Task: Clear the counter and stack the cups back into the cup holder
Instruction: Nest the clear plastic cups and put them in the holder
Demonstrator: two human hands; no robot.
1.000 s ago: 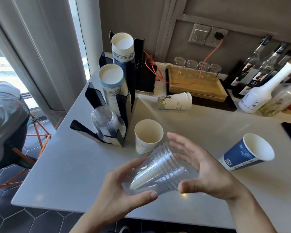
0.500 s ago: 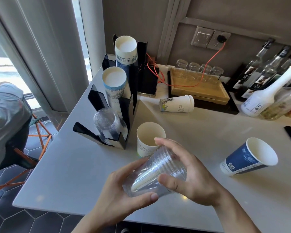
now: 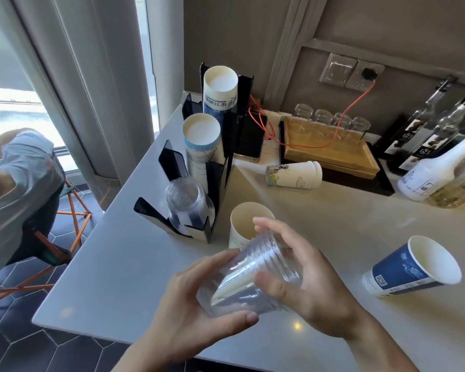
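Observation:
Both hands hold a nested stack of clear plastic cups (image 3: 249,280) tilted over the counter's front part. My left hand (image 3: 199,312) cups its base end, and my right hand (image 3: 301,280) wraps its rim end. The black cup holder (image 3: 212,181) stands at the counter's left, with two tall paper-cup stacks (image 3: 202,146) and a short clear-cup stack (image 3: 187,205) in front. A white paper cup (image 3: 243,226) stands upright just behind my fingers. Another white cup (image 3: 293,174) lies on its side farther back. A blue paper cup (image 3: 411,269) lies on its side at the right.
A wooden tray (image 3: 330,154) with upturned glasses sits at the back, next to a phone (image 3: 250,138) on an orange cable. Bottles (image 3: 440,157) crowd the back right. The counter edge (image 3: 73,285) drops to a tiled floor, where a person sits at the left.
My right hand has closed around the rim end of the clear cup stack, and the stack has stayed in both hands. The view has drifted slightly.

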